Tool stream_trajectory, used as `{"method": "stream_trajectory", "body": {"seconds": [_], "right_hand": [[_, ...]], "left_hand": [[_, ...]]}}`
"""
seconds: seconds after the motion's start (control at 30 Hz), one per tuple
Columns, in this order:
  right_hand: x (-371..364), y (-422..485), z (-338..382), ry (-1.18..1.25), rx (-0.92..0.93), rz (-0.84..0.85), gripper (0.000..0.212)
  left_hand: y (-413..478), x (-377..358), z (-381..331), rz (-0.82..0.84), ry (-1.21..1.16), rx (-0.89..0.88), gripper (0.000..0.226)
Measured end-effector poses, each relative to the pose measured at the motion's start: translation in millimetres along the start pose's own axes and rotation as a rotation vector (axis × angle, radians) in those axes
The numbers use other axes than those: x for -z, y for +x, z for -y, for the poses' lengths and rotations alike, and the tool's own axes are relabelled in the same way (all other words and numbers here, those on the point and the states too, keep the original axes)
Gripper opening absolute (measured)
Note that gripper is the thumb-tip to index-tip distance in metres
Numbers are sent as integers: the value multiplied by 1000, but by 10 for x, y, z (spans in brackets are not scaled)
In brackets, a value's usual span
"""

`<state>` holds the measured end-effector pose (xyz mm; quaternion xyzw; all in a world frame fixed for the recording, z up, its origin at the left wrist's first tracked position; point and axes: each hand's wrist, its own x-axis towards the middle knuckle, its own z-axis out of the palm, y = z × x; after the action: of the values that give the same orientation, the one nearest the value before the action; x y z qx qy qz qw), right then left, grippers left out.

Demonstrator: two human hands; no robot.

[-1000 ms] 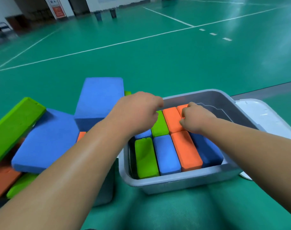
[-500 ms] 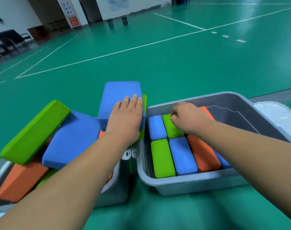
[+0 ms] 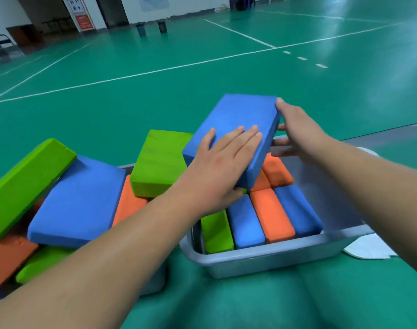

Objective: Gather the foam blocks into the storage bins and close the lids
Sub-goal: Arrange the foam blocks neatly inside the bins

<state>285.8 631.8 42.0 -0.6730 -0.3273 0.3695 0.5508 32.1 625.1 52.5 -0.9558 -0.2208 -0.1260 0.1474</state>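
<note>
Blue block [image 3: 236, 124]: tilted, held up mid-frame above the grey bin [image 3: 262, 260].
Left hand [image 3: 217, 172] grip: fingers flat on top, thumb beneath, pinching the blue block's near corner.
Right hand [image 3: 300, 134] grip: clasping the blue block's right edge.
Grey bin: lower right, with small blocks [image 3: 271, 214] in rows inside.

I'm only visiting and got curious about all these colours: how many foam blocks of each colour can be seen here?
Blue foam blocks: 4
Green foam blocks: 4
Orange foam blocks: 5
Total: 13 in view; more may lie hidden under the lifted blue foam block.
</note>
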Motion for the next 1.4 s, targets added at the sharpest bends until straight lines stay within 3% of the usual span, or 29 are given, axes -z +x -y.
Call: {"method": "stream_trajectory", "body": {"seconds": [0.1,0.17,0.27,0.37,0.5,0.73,1.0,1.17,1.4], "right_hand": [[315,-48,-129,89,-95,34,47],[518,-50,-207,56,-132,-5,51],[869,-73,-208,-71,-106,-254,68],[1228,-239,-99,-208,33,-484,51],[1583,-406,-81,-398,121,-601,50],[1502,-627,-407,-857,176,-297,66],[1187,-626,-781,-1195,-16,-56,71],[1095,-631,-1029,-1446,-160,336,42],[981,-410,-1031,-1514,-160,269,24]], "left_hand": [[134,-174,-228,67,-81,-89,113],[222,-341,-392,44,-70,-122,110],[372,-617,-666,44,-43,-1,103],[492,-909,-861,230,-57,151,105],[572,-1292,-942,423,-127,12,87],[627,-1565,-1006,568,-180,68,94],[642,-1502,-961,607,-193,107,99],[637,-1497,-962,598,-229,113,97],[620,-1431,-908,602,-266,107,94]]}}
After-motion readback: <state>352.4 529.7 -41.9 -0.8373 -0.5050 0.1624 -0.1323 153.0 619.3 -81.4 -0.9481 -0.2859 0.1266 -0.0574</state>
